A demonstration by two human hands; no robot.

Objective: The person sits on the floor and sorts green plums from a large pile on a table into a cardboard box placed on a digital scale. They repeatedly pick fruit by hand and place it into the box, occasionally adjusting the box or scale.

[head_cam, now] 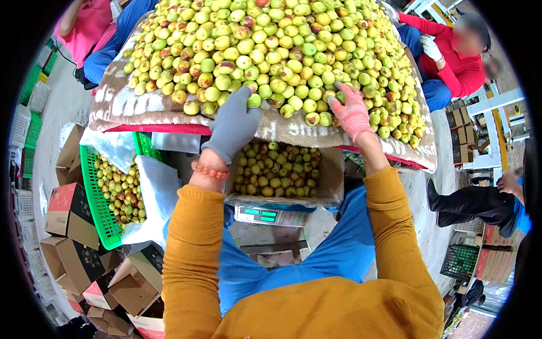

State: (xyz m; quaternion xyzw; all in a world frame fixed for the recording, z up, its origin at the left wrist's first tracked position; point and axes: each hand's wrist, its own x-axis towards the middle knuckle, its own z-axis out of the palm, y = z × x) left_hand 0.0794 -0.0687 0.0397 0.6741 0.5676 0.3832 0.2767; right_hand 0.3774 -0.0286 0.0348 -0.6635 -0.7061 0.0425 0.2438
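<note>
A heap of green and brown-mottled jujubes [271,46] covers a blanket-topped table [148,114] before me. My left hand [237,120], in a grey glove with bare fingertips, has thumb and finger around one green jujube [254,100] at the heap's near edge. My right hand [351,110], in a pinkish-red glove, rests its fingertips among the fruit further right; whether it grips any is unclear. Below the table edge, between my forearms, an open cardboard box [331,171] holds more jujubes. It sits on a digital weighing scale [271,215] with a lit display.
On the left stands a green plastic crate [95,203] with jujubes and plastic lining [156,190]. Empty cartons [78,258] pile up beneath it. A person in red [449,63] sits at the table's right, another in pink [91,29] at its left. A further person's legs [470,205] show at right.
</note>
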